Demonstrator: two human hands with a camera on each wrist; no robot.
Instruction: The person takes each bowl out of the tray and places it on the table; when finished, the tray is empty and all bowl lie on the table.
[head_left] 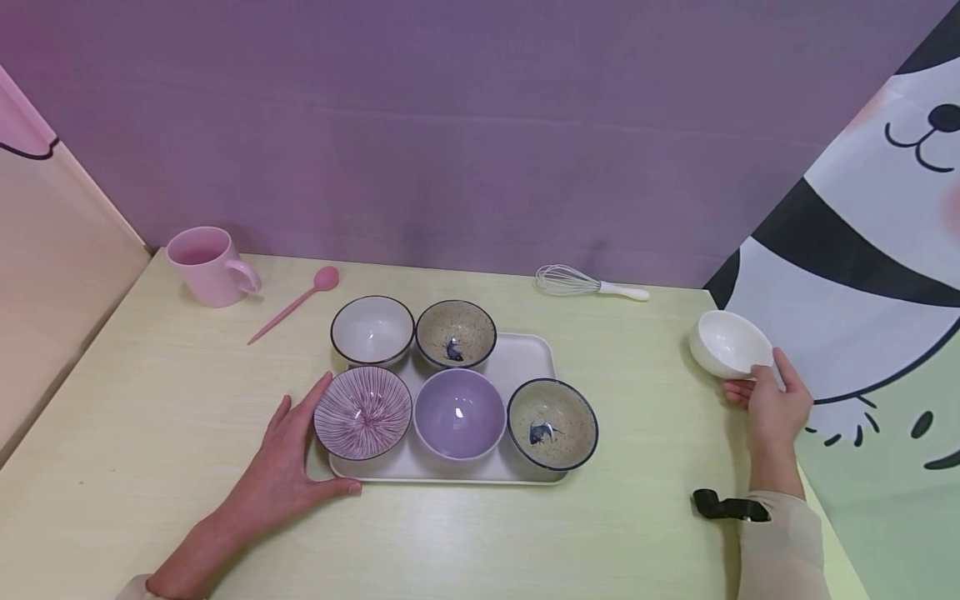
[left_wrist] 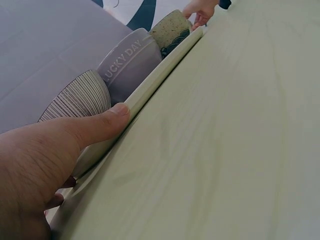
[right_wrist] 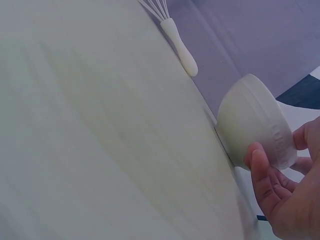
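My right hand (head_left: 776,408) holds a small white bowl (head_left: 723,337) by its near side at the right of the table. In the right wrist view, thumb and fingers grip this bowl (right_wrist: 255,120), which is tilted. At the left, my left hand (head_left: 281,471) grips the front left corner of a white tray (head_left: 525,350), its thumb along the front rim. Beside that hand on the tray sits a red-striped bowl (head_left: 363,412). A purple bowl (head_left: 460,415), two speckled bowls (head_left: 456,333) with blue fish and a dark-rimmed white bowl (head_left: 372,329) stand close by, some overhanging the tray.
At the back left stand a pink mug (head_left: 210,267) and a pink spoon (head_left: 292,307). A whisk (head_left: 588,283) with a white handle lies near the back edge. A purple cloth (head_left: 465,150) hangs behind the table, and a panda-print sheet (head_left: 862,250) borders its right side.
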